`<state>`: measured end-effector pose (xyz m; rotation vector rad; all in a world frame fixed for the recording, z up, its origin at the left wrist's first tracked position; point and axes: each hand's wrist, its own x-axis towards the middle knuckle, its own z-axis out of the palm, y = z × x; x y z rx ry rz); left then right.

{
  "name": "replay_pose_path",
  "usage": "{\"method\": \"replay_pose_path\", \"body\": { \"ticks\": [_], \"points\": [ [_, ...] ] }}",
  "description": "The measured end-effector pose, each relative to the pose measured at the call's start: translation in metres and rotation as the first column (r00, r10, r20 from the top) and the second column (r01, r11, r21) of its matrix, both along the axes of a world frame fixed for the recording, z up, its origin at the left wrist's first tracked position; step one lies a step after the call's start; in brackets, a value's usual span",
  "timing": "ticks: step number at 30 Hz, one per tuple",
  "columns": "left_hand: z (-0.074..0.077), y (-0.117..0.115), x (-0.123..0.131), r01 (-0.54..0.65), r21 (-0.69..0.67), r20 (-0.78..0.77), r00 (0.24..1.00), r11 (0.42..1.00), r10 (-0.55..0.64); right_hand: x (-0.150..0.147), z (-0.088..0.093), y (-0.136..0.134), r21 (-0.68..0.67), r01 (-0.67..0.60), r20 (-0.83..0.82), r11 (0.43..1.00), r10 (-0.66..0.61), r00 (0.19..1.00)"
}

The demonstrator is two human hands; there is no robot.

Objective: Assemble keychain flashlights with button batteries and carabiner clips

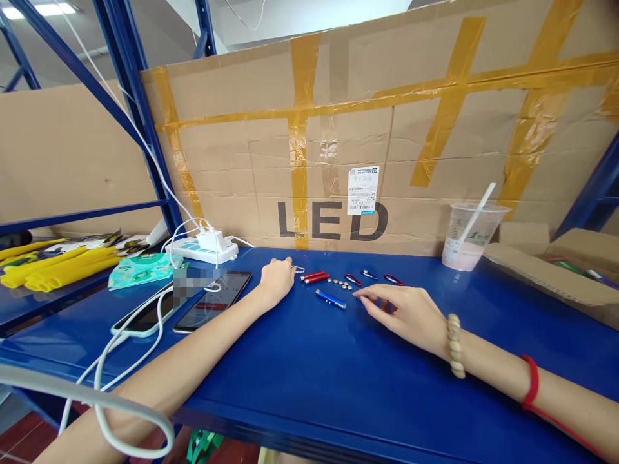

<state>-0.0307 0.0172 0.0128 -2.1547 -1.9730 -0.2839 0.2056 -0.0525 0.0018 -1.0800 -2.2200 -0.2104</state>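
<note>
My left hand (277, 283) rests on the blue shelf top with its fingers curled closed. A silver wire clip (299, 269) shows at its fingertips; whether the hand holds it is hidden. Two short red metal tubes (315, 278) lie to the right of that hand, beside several small round button cells (343, 284). Nearer to me is a blue pen-like tube (331, 299), like a small flashlight. My right hand (403, 312) has its fingers drawn together at the right of the cells, with something tiny at the index fingertip. Red carabiners (353, 280) and a blue carabiner (369, 275) lie behind it.
Two phones (213, 301) and white cables lie on the left, near a power strip (200, 250), a tissue pack (142, 270) and yellow packages (72, 267). A plastic cup with a straw (471, 238) and an open carton (561, 264) stand right. A large cardboard box (232, 161) walls the back.
</note>
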Motion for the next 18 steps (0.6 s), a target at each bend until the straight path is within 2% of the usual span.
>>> {"method": "replay_pose_path", "body": {
  "ticks": [7,18],
  "points": [
    [-0.0032,0.003,-0.0014,0.068,0.037,-0.041,0.997,0.997,-0.066,0.0002,0.0011,0.0024,0.024,0.089,-0.119,0.996,-0.085,0.989],
    [-0.0105,0.0056,-0.0041,0.033,0.089,-0.005,0.999,0.995,-0.033,-0.0019,0.0012,0.0068,-0.124,0.045,-0.172,0.991,-0.066,0.983]
  ]
}}
